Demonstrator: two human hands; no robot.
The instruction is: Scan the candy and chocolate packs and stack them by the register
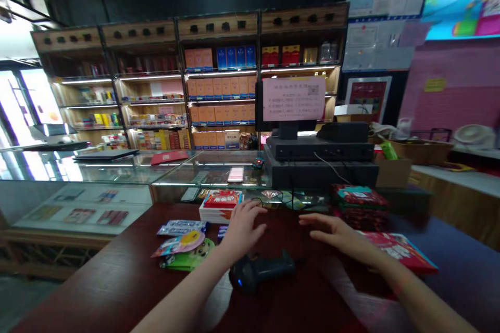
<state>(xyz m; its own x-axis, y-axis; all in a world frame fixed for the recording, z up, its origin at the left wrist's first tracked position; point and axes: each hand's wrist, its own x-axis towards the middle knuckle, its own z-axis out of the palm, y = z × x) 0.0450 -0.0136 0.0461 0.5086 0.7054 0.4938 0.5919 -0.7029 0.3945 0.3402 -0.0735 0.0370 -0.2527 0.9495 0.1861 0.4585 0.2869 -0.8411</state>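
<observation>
Handheld barcode scanner [260,272]: one, black, blue light lit; lies on the counter [97,281] between the person's forearms. Reference point for the entries below.

Left hand [242,226]: beyond the scanner, fingers loosely spread, grasping nothing visible; contact with the white box with red top [214,214] behind it cannot be told.

Right hand [332,231]: right of and beyond the scanner, fingers extended, released. Red packet [408,254]: farther right.

Hazards, as judged: a low sweep of the left forearm [195,286], close by the scanner's left end, could shove it aside. Overlapping snack packets [185,260], left of the scanner, could slide if nudged, their film looking slick. The packet stack [359,208], right of and beyond the scanner, could topple if struck.

Surface: dark red-brown, polished, reflecting light.

Room: beyond the scanner, a glass display case [207,166], a monitor bearing a pink notice [292,99], lit shelves with orange boxes [222,88]; far right, a bright screen [463,2].
</observation>
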